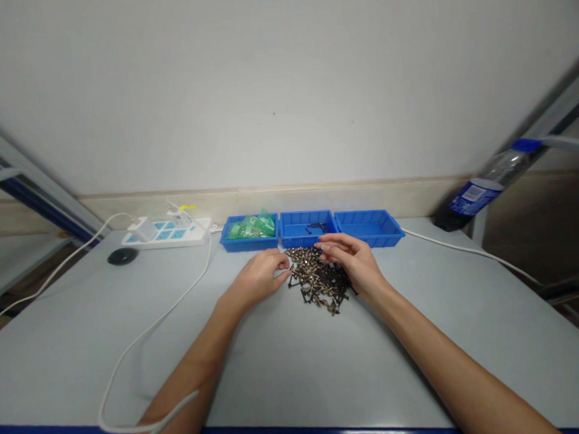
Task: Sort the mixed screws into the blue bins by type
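Note:
A heap of mixed screws (315, 273), some brassy and some black, lies on the grey table in front of me. At its left edge rests my left hand (261, 274), fingers curled in; whatever may be inside them is hidden. My right hand (351, 259) is over the right side of the heap, thumb and fingertips pinched together close to the front of the middle blue bin (308, 240). Anything in that pinch is too small to make out. A few black screws (319, 228) lie inside the middle bin.
Left of the middle bin, another blue bin (250, 245) holds green plastic bags (254, 227). A third blue bin (371, 241) stands to the right. A power strip (189, 234), white cable (153, 325), black disc (122, 256) and tilted bottle (480, 192) are around them.

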A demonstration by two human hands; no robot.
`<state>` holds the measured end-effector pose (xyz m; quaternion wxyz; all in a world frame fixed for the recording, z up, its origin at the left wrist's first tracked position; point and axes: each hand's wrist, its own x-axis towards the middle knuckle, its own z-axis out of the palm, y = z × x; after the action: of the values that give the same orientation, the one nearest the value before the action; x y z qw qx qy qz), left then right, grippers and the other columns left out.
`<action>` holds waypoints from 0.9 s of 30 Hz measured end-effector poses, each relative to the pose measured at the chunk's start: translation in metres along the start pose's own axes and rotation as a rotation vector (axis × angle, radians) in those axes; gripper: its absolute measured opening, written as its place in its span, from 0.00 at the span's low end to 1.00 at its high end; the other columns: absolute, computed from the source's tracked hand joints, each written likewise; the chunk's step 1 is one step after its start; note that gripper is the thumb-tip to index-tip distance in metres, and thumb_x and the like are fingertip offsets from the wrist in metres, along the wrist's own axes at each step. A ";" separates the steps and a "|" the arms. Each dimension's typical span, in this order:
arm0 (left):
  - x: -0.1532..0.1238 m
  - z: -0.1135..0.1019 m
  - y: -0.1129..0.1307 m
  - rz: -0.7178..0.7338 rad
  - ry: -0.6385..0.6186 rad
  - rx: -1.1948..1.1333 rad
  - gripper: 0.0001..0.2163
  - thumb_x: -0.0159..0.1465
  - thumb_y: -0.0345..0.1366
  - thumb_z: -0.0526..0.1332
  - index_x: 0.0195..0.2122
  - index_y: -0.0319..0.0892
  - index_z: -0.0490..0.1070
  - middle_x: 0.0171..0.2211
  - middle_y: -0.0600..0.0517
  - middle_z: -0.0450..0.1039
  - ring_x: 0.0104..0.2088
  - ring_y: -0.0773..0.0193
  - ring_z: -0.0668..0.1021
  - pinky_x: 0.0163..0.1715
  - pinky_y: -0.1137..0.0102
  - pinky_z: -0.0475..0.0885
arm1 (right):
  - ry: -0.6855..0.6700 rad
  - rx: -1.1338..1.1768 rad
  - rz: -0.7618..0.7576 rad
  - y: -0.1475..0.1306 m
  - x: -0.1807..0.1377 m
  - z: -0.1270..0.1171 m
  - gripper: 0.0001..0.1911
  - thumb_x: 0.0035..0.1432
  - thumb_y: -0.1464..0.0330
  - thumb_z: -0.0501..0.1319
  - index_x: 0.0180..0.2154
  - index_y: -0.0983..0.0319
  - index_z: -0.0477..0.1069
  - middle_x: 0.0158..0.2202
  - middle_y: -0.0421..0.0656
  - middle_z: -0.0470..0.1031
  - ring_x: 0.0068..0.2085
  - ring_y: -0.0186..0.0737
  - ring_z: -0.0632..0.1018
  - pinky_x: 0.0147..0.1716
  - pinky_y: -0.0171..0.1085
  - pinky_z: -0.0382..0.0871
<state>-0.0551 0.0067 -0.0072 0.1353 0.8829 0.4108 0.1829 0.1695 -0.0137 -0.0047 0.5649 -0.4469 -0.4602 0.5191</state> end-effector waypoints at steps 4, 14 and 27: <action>-0.001 0.001 -0.001 -0.013 0.001 0.025 0.04 0.62 0.29 0.57 0.31 0.41 0.70 0.32 0.49 0.73 0.34 0.61 0.74 0.36 0.68 0.67 | -0.006 0.001 0.001 0.001 0.000 0.000 0.14 0.48 0.63 0.71 0.39 0.60 0.79 0.37 0.45 0.83 0.32 0.36 0.79 0.35 0.37 0.71; 0.002 -0.017 0.009 0.058 0.161 -0.169 0.05 0.67 0.33 0.57 0.37 0.41 0.72 0.34 0.50 0.74 0.35 0.63 0.74 0.38 0.68 0.68 | -0.152 -0.156 -0.032 -0.002 -0.006 0.006 0.15 0.47 0.65 0.71 0.39 0.60 0.79 0.31 0.43 0.81 0.31 0.38 0.80 0.37 0.39 0.74; -0.003 -0.014 0.013 -0.040 0.027 -0.181 0.06 0.60 0.37 0.66 0.35 0.40 0.74 0.27 0.53 0.73 0.28 0.65 0.73 0.31 0.70 0.66 | -0.107 0.001 -0.008 0.002 -0.005 0.008 0.17 0.50 0.62 0.72 0.43 0.58 0.80 0.44 0.47 0.82 0.44 0.45 0.82 0.51 0.48 0.72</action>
<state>-0.0545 -0.0020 0.0099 0.2124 0.8561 0.4120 0.2285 0.1607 -0.0184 -0.0056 0.5417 -0.4163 -0.4915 0.5401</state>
